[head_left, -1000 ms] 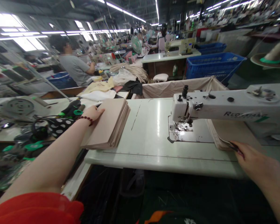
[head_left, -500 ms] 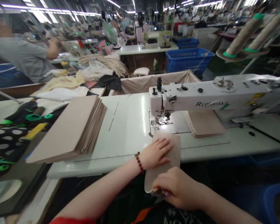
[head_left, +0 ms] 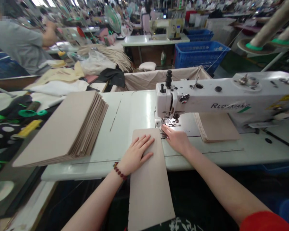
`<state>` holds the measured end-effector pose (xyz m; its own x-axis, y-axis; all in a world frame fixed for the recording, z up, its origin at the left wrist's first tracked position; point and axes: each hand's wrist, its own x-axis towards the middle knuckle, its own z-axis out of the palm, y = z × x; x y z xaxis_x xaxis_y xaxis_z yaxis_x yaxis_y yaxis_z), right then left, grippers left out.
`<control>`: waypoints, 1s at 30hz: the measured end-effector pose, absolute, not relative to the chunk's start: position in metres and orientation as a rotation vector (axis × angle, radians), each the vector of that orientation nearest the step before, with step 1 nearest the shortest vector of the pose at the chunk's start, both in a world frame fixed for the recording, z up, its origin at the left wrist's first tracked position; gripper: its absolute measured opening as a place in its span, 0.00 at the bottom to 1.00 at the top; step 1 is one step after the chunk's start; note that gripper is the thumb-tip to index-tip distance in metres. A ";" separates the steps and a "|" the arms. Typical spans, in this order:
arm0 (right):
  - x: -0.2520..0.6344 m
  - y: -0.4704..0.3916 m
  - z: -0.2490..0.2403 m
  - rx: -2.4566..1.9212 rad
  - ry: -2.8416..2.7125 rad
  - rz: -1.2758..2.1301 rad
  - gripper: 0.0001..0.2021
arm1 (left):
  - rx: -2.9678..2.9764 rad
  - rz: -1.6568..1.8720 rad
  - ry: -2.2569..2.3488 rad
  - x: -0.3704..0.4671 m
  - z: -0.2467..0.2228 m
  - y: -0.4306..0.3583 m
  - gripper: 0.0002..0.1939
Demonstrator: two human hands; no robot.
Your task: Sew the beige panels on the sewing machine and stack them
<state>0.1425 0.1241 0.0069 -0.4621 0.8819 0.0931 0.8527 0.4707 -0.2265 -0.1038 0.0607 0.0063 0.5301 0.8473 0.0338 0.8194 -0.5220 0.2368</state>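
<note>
One beige panel is lying partly on the surface, the open left hand pressing it flat; the right hand is reaching beneath the sewing machine, its grip unclear.

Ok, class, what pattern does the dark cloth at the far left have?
The cloth is black with large white dots, best seen in the head view.

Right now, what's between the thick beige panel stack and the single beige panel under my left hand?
The head view shows pale green tabletop with dark marks; nearer you, your left wrist, dark beads around it.
</note>
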 end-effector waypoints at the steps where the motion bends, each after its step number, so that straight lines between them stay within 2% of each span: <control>1: 0.144 0.123 0.005 -1.514 -2.515 0.212 0.28 | 2.573 0.214 1.419 -0.102 0.006 0.068 0.31; 9: 0.151 0.118 -0.003 -1.474 -2.430 0.263 0.26 | 2.549 0.234 1.347 -0.087 0.009 0.103 0.30; 30: 0.149 0.120 -0.005 -1.505 -2.439 0.247 0.27 | 2.538 0.265 1.349 -0.083 0.008 0.104 0.29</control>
